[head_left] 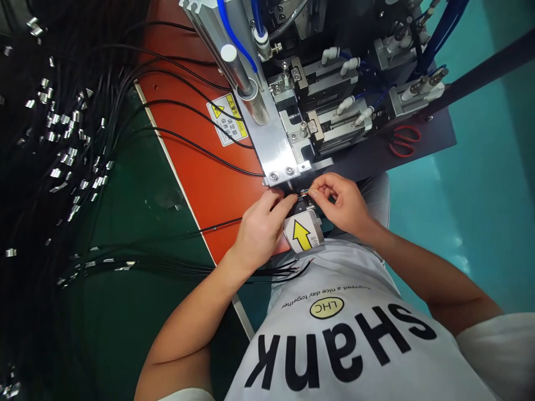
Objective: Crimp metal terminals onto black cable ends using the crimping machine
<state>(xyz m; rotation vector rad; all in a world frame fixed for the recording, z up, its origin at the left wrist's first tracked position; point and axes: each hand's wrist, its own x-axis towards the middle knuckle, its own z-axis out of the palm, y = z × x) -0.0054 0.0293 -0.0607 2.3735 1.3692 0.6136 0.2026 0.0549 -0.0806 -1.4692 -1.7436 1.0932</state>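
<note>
Pinching thin wires (304,192): left hand (259,227) and right hand (341,204) | close together | forearms (422,264) converging

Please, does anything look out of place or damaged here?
Only the red scissor handles look odd: a loose-looking hand tool near the edge of the dark machine base. No damage is clear.

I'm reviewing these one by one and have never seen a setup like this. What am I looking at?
This single picture comes from a camera worn on a person's head, looking forward and down. The left hand and right hand are bare human hands at the front of a metal machine. The right hand seems to pinch thin coloured wires; the left is beside them, its exact grip unclear. Black cables lie across the green table, with shiny pieces among them.
</note>
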